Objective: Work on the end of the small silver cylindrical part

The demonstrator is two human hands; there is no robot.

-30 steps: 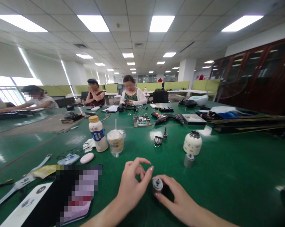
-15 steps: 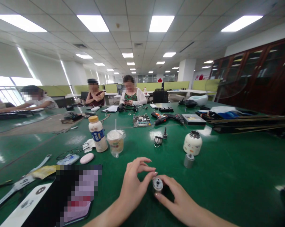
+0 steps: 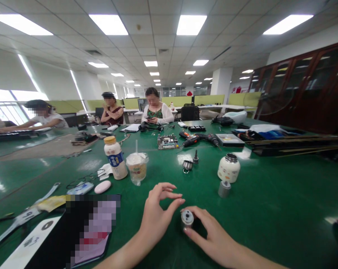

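My right hand [image 3: 211, 232] grips a short silvery metal cylinder [image 3: 187, 219] between thumb and fingers. The cylinder stands upright, and its round end face with dark holes points up. Just to the left, my left hand [image 3: 161, 209] hovers with curved fingers and a small gap between thumb and forefinger; nothing shows in it. It does not touch the cylinder. A similar grey metal cylinder [image 3: 224, 189] with a small stub on top stands farther right, in front of a cream-coloured bottle [image 3: 229, 168] with face drawings and an uncapped metal neck.
A metal part with a ring [image 3: 187, 166] and a dark drill chuck [image 3: 196, 157] lie ahead. Beyond are a circuit board [image 3: 168, 142] and power drills [image 3: 191, 140]. Leftward stand a drink cup [image 3: 137, 169], a milk tea bottle [image 3: 115, 158] and a phone [image 3: 96, 235]. Several people sit across the table.
My left hand has drawn slightly up and left, away from the cylinder and my right hand's fingertips. My right hand keeps its hold in nearly the same place.
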